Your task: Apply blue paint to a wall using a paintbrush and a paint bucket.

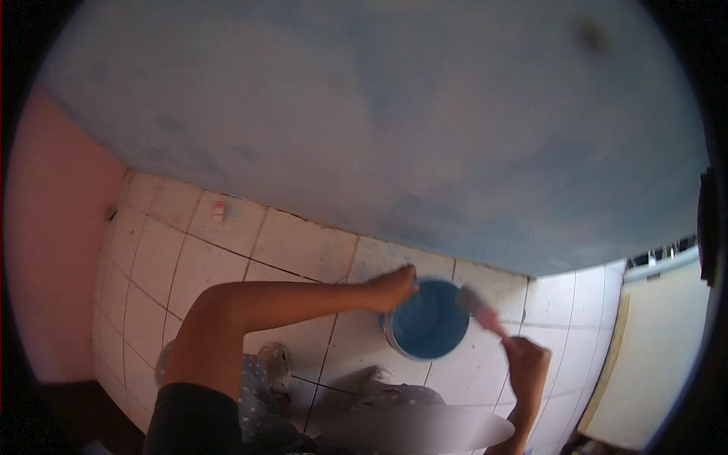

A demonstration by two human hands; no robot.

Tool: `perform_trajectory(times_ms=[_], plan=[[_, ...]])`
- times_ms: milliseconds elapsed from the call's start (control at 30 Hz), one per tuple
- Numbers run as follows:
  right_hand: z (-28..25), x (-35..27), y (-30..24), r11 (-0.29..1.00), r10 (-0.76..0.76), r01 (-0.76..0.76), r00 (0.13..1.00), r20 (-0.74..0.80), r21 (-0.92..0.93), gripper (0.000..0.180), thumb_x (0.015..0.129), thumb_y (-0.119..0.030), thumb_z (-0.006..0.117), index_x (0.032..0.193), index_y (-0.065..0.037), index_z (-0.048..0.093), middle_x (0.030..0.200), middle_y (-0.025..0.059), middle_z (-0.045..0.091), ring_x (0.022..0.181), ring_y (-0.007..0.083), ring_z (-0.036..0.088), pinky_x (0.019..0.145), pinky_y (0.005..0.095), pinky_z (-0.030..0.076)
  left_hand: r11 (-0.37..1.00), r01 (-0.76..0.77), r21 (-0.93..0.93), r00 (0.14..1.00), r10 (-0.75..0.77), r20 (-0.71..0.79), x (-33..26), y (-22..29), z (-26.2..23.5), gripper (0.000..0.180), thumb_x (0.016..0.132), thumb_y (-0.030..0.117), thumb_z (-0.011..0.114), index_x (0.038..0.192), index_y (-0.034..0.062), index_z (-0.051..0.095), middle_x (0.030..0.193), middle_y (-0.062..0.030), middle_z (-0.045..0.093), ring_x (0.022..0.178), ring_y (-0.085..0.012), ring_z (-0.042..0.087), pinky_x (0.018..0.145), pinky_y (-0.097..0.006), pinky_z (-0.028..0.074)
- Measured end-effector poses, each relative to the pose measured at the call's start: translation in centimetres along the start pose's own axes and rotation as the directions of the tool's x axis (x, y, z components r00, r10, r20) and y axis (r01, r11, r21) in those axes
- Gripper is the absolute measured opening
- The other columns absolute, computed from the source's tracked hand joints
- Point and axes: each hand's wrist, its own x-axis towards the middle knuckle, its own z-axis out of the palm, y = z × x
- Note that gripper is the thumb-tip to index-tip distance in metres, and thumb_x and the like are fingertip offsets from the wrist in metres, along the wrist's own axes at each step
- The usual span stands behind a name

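A round bucket (pixel 432 322), blue inside with a pale outer wall, stands on the tiled floor in front of me. My left hand (pixel 390 291) is closed on the bucket's rim at its upper left side. On the right, my right hand (pixel 526 356) is wrapped round the handle of a paintbrush (pixel 485 312). The brush has a reddish handle and a flat grey head, slightly blurred. Its head lies over the bucket's right rim; whether it touches the rim I cannot tell.
A wall (pixel 364 144) with patchy blue-grey paint rises ahead, and a pink wall (pixel 64 250) stands at the left. A small red-and-white item (pixel 219 211) sits on the white tiles (pixel 220 265). A pale panel (pixel 648 353) stands at the right. My shoes are below the bucket.
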Motion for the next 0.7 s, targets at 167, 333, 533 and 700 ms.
perform_trajectory(times_ms=[167, 333, 533, 700], plan=[[1.7, 2.4, -7.7, 0.957, -0.273, 0.287, 0.819, 0.504, 0.051, 0.009, 0.076, -0.014, 0.075, 0.081, -0.007, 0.074, 0.075, 0.0094, 0.071, 0.063, 0.0250, 0.067, 0.058, 0.0319, 0.051, 0.997, 0.074, 0.037, 0.997, -0.073, -0.032, -6.3, 2.2, -1.6, 0.035, 0.095, 0.020, 0.049, 0.112, -0.0073, 0.034, 0.109, -0.0345, 0.050, 0.096, -0.0490, 0.058, 0.083, -0.053, 0.047], [5.1, 6.7, -12.5, 0.845, -0.474, 0.526, 0.655, 0.589, 0.096, 0.018, 0.080, -0.027, 0.073, 0.084, -0.010, 0.074, 0.072, 0.0089, 0.070, 0.063, 0.0256, 0.066, 0.060, 0.0342, 0.051, 0.993, 0.096, 0.073, 0.991, -0.088, -0.103, -11.1, 0.4, -5.6, 0.036, 0.096, 0.021, 0.047, 0.112, -0.0072, 0.033, 0.110, -0.0343, 0.050, 0.092, -0.0483, 0.059, 0.079, -0.053, 0.049], [5.5, 10.4, -19.9, 0.735, -0.390, 0.674, 0.516, 0.763, -0.080, 0.034, 0.089, -0.042, 0.061, 0.084, -0.010, 0.072, 0.073, 0.0109, 0.069, 0.065, 0.0305, 0.065, 0.062, 0.0388, 0.050, 0.968, 0.145, -0.204, 0.927, -0.205, -0.312, -18.6, -4.5, -9.7, 0.024, 0.100, 0.021, 0.044, 0.107, 0.0003, 0.034, 0.094, -0.0224, 0.053, 0.071, -0.0333, 0.065, 0.051, -0.043, 0.053], [12.9, 9.2, -25.5, 0.435, -0.472, 0.897, 0.305, 0.827, -0.083, 0.030, 0.092, -0.017, 0.052, 0.120, -0.022, 0.061, 0.078, 0.0164, 0.067, 0.073, 0.0325, 0.067, 0.064, 0.0447, 0.054, 0.940, 0.149, -0.306, 0.817, -0.291, -0.498, -25.5, -8.6, -11.2, 0.023, 0.098, 0.021, 0.048, 0.104, 0.0030, 0.035, 0.089, -0.0214, 0.053, 0.068, -0.0318, 0.064, 0.045, -0.042, 0.049]])
